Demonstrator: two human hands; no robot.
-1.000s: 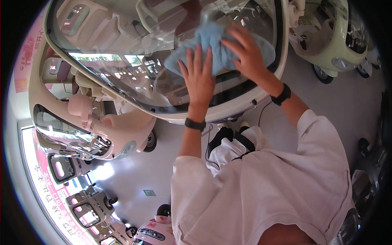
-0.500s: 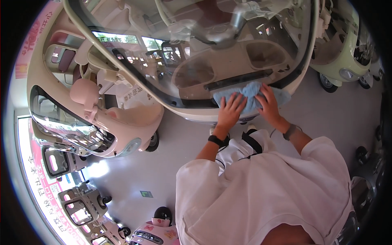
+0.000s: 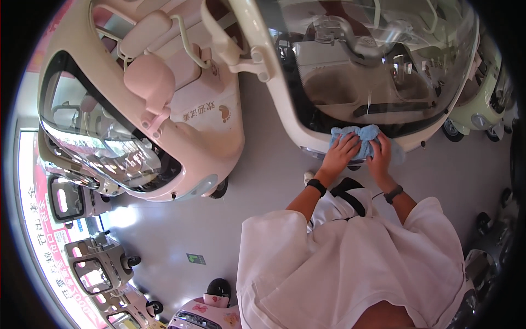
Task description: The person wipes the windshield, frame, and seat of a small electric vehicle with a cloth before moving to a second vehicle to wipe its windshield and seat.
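Observation:
A light blue cloth (image 3: 368, 133) lies bunched at the lower front edge of a cream-coloured small vehicle (image 3: 289, 118), just below its dark-edged windshield (image 3: 378, 90). My left hand (image 3: 342, 153) presses on the cloth's left part, fingers curled into the fabric. Close beside it, my right hand (image 3: 381, 157) grips the right part with bent fingers. A loose end of the cloth hangs past the right hand. Dark bands circle both wrists. The palms and the cloth's underside are hidden.
To the left stands a pink-and-cream small vehicle (image 3: 211, 145) with a pink mirror (image 3: 149, 78). A pale green one (image 3: 476, 104) is at the far right. Several grey and pink vehicles line the lower left, near a green floor sticker (image 3: 195, 259). Dark wheels show along the right edge.
The view has shifted left, so the vehicles appear farther right. My hands have drawn closer together, and the cloth, spread wider before, is now more bunched between them.

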